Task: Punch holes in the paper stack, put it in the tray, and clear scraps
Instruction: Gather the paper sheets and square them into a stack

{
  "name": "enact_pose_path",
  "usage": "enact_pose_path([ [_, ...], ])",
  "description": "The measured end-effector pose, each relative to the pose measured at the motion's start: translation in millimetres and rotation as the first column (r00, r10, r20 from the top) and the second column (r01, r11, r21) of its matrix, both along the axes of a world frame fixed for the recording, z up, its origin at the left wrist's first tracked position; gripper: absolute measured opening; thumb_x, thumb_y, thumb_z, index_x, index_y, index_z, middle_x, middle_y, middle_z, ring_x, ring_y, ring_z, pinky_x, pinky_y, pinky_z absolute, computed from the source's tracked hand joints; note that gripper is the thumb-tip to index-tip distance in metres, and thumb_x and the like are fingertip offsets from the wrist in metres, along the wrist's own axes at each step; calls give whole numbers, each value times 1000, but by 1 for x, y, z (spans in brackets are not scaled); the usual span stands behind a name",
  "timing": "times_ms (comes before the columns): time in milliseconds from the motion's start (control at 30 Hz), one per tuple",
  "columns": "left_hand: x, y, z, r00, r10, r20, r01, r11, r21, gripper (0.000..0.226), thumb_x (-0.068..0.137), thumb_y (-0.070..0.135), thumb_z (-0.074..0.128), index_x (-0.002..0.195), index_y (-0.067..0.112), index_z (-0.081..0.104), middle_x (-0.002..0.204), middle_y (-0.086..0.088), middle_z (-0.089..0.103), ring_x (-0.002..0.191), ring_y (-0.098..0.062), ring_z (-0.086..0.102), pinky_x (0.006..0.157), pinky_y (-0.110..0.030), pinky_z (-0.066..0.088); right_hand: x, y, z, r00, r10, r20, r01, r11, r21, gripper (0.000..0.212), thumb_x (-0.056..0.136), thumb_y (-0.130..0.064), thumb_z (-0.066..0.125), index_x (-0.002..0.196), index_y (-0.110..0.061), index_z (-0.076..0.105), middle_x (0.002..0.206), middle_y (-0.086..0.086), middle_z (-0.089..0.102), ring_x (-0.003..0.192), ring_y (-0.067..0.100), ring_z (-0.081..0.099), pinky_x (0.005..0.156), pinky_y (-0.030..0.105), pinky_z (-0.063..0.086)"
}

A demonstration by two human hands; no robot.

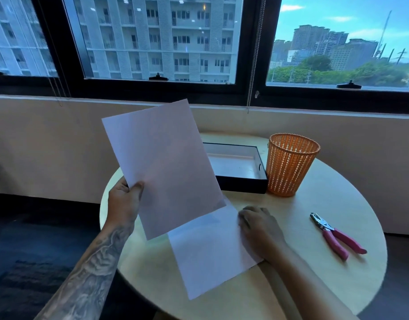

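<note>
**So, paper half up in the air, punch sitting off to the side**

Okay, quick rundown. The left hand (pixel 123 197) has the raised paper (pixel 166 167) pinched at its lower left edge, thumb on the front, the other fingers tucked behind it. It's held up off the table and tilted, with the top corner up against the wall under the window (pixel 161 38). Can't tell whether that's one sheet or a few.

Its bottom corner overlaps the paper on the table (pixel 210 257), which lies flat and a bit skewed near the front edge of the round table (pixel 314 285).

The right hand (pixel 259 225) is palm down at the right edge of that flat paper. Fingers are bent with the tips right at the paper's edge, forearm lying across the paper's near right corner. Honestly can't tell if it's gripping the edge or just resting there.

The hole punch (pixel 335 234) with pink handles lies flat on the table to the right, well apart from the right hand. Its metal head points away and to the left, and nobody is touching it.

At the back of the table is the black tray (pixel 242 185) with a white inside, its left part hidden behind the raised paper. The orange mesh basket (pixel 289 167) stands upright just beside the tray's right end.
</note>
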State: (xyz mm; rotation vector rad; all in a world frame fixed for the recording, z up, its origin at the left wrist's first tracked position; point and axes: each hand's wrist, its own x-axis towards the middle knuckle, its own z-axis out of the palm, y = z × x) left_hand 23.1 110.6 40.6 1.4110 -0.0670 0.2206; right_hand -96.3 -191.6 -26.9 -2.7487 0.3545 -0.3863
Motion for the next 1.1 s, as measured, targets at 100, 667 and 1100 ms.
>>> enact_pose_path([
  [100,0,-4,-7,999,-24,-21,23,1000,-21,30,93,1,58,90,25,76,88,6,77,82,-18,69,82,-36,54,-9,-20,3,995,-100,2,100,995,8,26,99,-26,50,111,-23,72,124,-6,66,114,22,53,89,38,47],
  [667,-6,-22,-24,995,-12,-102,18,998,56,19,93,1,58,103,9,72,89,-6,73,67,-15,64,53,-20,49,-21,-53,27,944,-264,-199,315,902,295,17,85,-30,75,96,-24,62,94,-3,65,78,17,62,69,33,50],
  [1100,6,-7,-41,915,345,-210,-323,937,134,27,86,1,54,64,14,46,62,-1,44,54,-21,38,55,-26,31,-50,-63,48,993,-108,-42,113,826,553,25,91,-26,75,67,-17,73,57,-9,64,53,4,53,53,23,38],
])
